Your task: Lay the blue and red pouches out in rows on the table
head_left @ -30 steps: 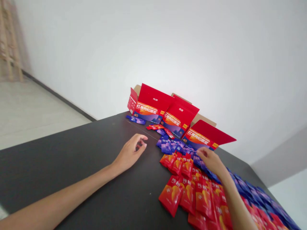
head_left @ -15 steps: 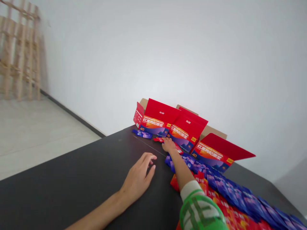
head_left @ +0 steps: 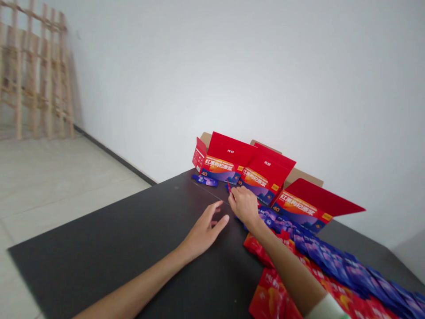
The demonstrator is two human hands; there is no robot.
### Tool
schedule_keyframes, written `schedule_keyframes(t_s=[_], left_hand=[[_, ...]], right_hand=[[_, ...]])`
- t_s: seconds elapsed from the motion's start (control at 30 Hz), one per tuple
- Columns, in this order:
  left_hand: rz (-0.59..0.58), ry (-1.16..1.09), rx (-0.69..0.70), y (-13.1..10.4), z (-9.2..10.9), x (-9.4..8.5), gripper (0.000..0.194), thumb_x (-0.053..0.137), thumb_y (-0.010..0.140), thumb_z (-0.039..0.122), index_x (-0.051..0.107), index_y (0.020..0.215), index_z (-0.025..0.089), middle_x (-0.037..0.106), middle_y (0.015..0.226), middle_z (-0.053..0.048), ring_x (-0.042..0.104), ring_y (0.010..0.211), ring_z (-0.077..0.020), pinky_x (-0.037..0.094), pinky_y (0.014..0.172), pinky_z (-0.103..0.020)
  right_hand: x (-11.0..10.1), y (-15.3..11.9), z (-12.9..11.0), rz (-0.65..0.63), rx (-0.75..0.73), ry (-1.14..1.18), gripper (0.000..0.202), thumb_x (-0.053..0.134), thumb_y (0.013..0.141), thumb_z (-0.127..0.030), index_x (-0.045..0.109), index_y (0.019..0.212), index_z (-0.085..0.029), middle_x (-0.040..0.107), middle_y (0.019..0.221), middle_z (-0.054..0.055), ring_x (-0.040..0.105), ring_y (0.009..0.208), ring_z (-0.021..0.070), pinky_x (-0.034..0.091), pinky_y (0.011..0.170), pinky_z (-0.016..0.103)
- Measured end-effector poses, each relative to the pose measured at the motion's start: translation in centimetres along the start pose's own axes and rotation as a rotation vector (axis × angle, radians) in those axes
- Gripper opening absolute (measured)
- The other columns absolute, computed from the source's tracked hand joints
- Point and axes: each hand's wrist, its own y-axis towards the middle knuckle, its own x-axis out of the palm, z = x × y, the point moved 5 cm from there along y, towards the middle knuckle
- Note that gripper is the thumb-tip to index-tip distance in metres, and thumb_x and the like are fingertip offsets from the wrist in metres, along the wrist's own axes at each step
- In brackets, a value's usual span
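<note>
Sorting sachets at a black desk: the right hand pinches a small red foil sachet between thumb and fingertips, held just off the desk at about 12 o'clock from the left hand, directly in front of the middle of three open red-and-purple cardboard cartons. The left hand rests flat, fingers loosely spread, holding nothing. Step in hand, by the look of it: lifting one loose red sachet from near the cartons. The next move likely calls for a steady pinch and a short carry. A lone purple sachet lies at 11 o'clock beside the leftmost carton; red sachets and purple sachets spread toward 4 o'clock. Carton fronts carry Chinese lettering, approx. "红枣枸杞原浆", plus "40"; lid writing too small to read.
</note>
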Motion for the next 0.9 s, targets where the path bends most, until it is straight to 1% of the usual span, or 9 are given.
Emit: schedule_keyframes(t_s=[0.1,0.23,0.37,0.47,0.53,0.6,0.73,0.8,0.9], left_hand=[[-0.209,-0.169,-0.019,-1.0,0.5,1.6,0.075,0.063,0.078,0.043,0.026,0.141,0.026,0.026,0.151,-0.008,0.029,0.137,-0.0234,0.036,0.111,-0.042],[-0.459,-0.406,-0.134,-2.5,1.0,3.7,0.08,0.073,0.072,0.033,0.029,0.139,0.029,0.044,0.141,-0.007,0.045,0.127,-0.0237,0.039,0.108,-0.043],[-0.422,-0.618,-0.309,-3.0,0.7,4.3,0.056,0.067,0.077,0.038,0.046,0.127,0.024,0.059,0.124,-0.009,0.06,0.108,-0.023,0.054,0.089,-0.036],[-0.416,-0.675,-0.34,-3.1,1.1,4.5,0.049,0.065,0.078,0.043,0.053,0.119,0.02,0.065,0.113,-0.01,0.065,0.1,-0.0228,0.057,0.082,-0.034],[-0.419,-0.652,-0.338,-3.2,1.4,4.5,0.049,0.064,0.077,0.046,0.055,0.116,0.018,0.069,0.106,-0.01,0.067,0.093,-0.022,0.057,0.078,-0.032],[-0.413,-0.602,-0.309,-3.3,1.7,4.3,0.047,0.064,0.077,0.047,0.058,0.112,0.016,0.071,0.099,-0.01,0.068,0.087,-0.0205,0.056,0.077,-0.03],[-0.392,-0.413,-0.27,-3.1,1.4,4.1,0.039,0.062,0.078,0.05,0.067,0.086,0.012,0.072,0.075,-0.005,0.067,0.068,-0.0164,0.052,0.064,-0.022],[-0.335,-0.31,-0.263,-2.8,0.9,3.7,0.04,0.063,0.075,0.052,0.066,0.073,0.012,0.069,0.063,-0.001,0.061,0.057,-0.013,0.046,0.054,-0.019],[-0.272,-0.274,-0.193,-2.5,0.5,3.4,0.038,0.064,0.074,0.051,0.067,0.077,0.014,0.068,0.066,0.001,0.057,0.056,-0.0113,0.043,0.053,-0.018]], right_hand=[[-2.5,-3.6,-1.9,0.076,0.072,0.3,0.023,0.051,0.088,-0.018,0.048,0.065,-0.015,0.048,0.061,-0.001,0.043,0.056,0.0123,0.024,0.053,0.023],[-3.5,-7.1,-2.5,0.06,0.177,0.774,0.04,0.045,0.095,-0.033,0.041,0.06,-0.015,0.04,0.052,-0.004,0.037,0.048,0.0093,0.023,0.049,0.021],[-3.3,-9.2,-1.9,0.021,0.23,1.031,0.036,0.04,0.098,-0.042,0.052,0.077,-0.015,0.052,0.065,-0.001,0.048,0.058,0.0111,0.035,0.054,0.019],[-3.6,-10.5,-0.1,0.201,0.382,1.007,0.023,0.054,0.09,-0.039,0.052,0.091,-0.016,0.055,0.081,0.001,0.052,0.071,0.0135,0.042,0.064,0.021],[-3.4,-11.2,1.0,0.28,0.493,1.02,0.033,0.064,0.082,-0.041,0.05,0.098,-0.016,0.054,0.09,0.004,0.052,0.079,0.0155,0.044,0.067,0.022],[-2.7,-11.5,1.1,0.184,0.529,1.171,0.04,0.065,0.08,-0.045,0.049,0.101,-0.016,0.053,0.091,0.004,0.052,0.078,0.016,0.045,0.065,0.023],[-2.1,-11.9,-0.8,-0.078,0.398,1.435,0.038,0.054,0.087,-0.052,0.049,0.079,-0.015,0.045,0.067,-0.002,0.044,0.056,0.0119,0.039,0.053,0.02],[-2.6,-12.1,-1.4,-0.026,0.337,1.398,0.041,0.054,0.088,-0.053,0.047,0.072,-0.015,0.043,0.065,-0.002,0.042,0.058,0.0116,0.036,0.054,0.019],[-3.2,-12.4,-2.3,-0.009,0.276,1.375,0.04,0.05,0.092,-0.053,0.05,0.076,-0.016,0.047,0.071,0.0,0.044,0.066,0.0133,0.037,0.058,0.019]])
